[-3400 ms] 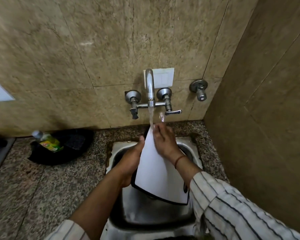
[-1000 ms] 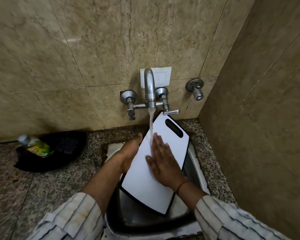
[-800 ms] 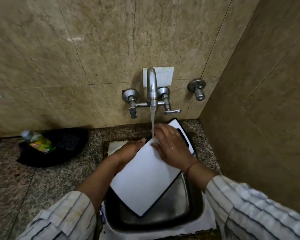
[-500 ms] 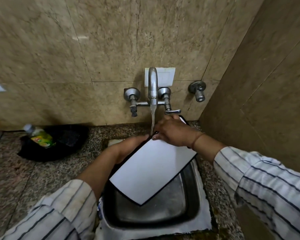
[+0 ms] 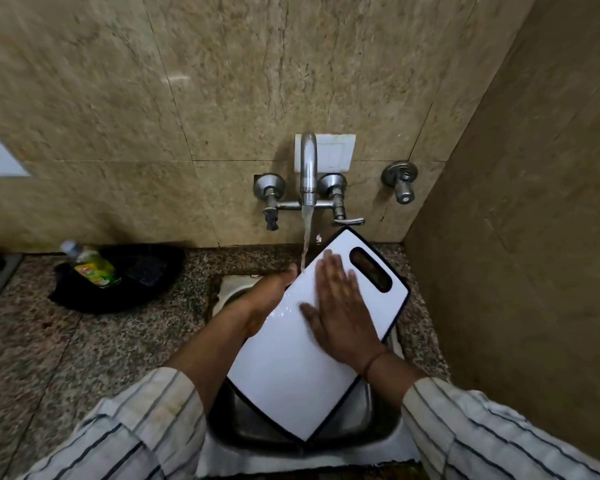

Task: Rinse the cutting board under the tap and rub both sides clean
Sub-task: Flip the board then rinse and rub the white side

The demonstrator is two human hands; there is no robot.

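The white cutting board [image 5: 284, 375] with a dark rim and an oval handle slot leans tilted over the steel sink [image 5: 357, 424], handle end up at the far right. Water runs from the tap [image 5: 307, 168] onto the board's upper left edge. My left hand [image 5: 267, 299] grips the board's left edge from underneath, thumb on top. My right hand [image 5: 340, 313] lies flat on the board's upper face, fingers spread, just below the slot.
A speckled granite counter [image 5: 84, 341] surrounds the sink. A black cloth [image 5: 146, 275] with a green bottle [image 5: 94, 268] on it lies at the back left. Tiled walls close in behind and to the right. A second valve [image 5: 400, 183] sticks out right of the tap.
The board's handle end swung back up toward the tap and its face turned to me. My right hand slid from the top edge down onto the middle of the face.
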